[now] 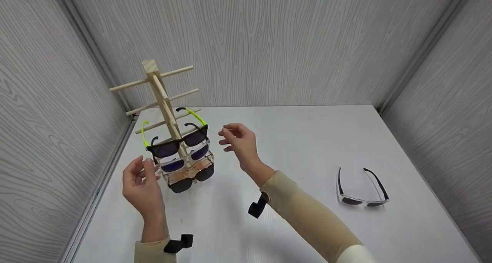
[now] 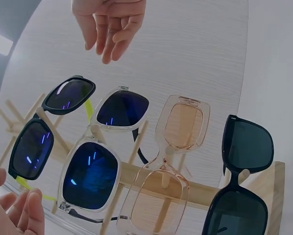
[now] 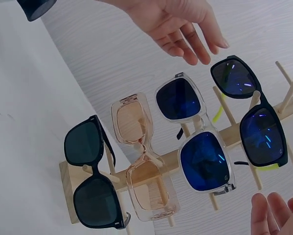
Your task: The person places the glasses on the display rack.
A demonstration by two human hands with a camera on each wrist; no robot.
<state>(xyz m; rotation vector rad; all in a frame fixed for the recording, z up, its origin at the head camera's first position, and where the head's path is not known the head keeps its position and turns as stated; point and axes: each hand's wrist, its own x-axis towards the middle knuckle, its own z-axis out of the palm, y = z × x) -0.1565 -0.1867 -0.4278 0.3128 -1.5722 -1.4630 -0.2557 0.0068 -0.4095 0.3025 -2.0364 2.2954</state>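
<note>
A wooden rack [image 1: 163, 97] with paired pegs carries several sunglasses. Uppermost is a black pair with neon-yellow temples [image 1: 166, 149]. Below it hang a clear-framed pair with blue lenses [image 2: 91, 174], a pair with peach lenses and a see-through frame [image 3: 131, 121], and a dark pair [image 3: 95, 200] at the bottom. My left hand [image 1: 142, 186] is beside the rack's left side, fingers loosely bent, holding nothing. On the other side, my right hand [image 1: 242, 142] hovers a little apart from the yellow-templed pair, with relaxed fingers and nothing between them.
Another pair of sunglasses [image 1: 351, 200], with a clear front and dark temples, lies unfolded on the white table [image 1: 300, 147] at the right. Bare pegs [image 1: 180, 71] stick out from the rack's upper part. Grey wood-grain panels [image 1: 269, 44] enclose the table's back and sides.
</note>
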